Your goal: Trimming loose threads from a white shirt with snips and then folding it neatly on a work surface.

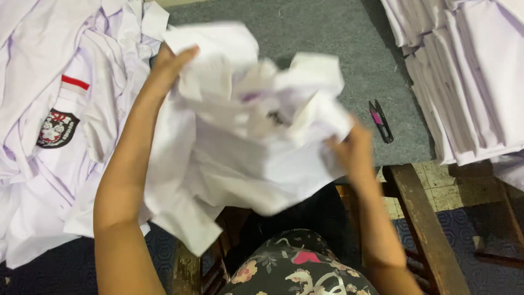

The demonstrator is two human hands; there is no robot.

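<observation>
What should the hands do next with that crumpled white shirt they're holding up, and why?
Probably lower the bunched white cloth shirt onto the grey felt table top and spread it flat. The left hand and right hand each grip an edge, but it hangs crumpled in mid-air, so little of it can be seen properly.

Both forearms are bare to the elbow, with no sleeves, watch or rings showing on the left hand (166, 68) or right hand (355, 150). Below them shows a dark garment (295, 270) printed with cream and pink flowers.
</observation>
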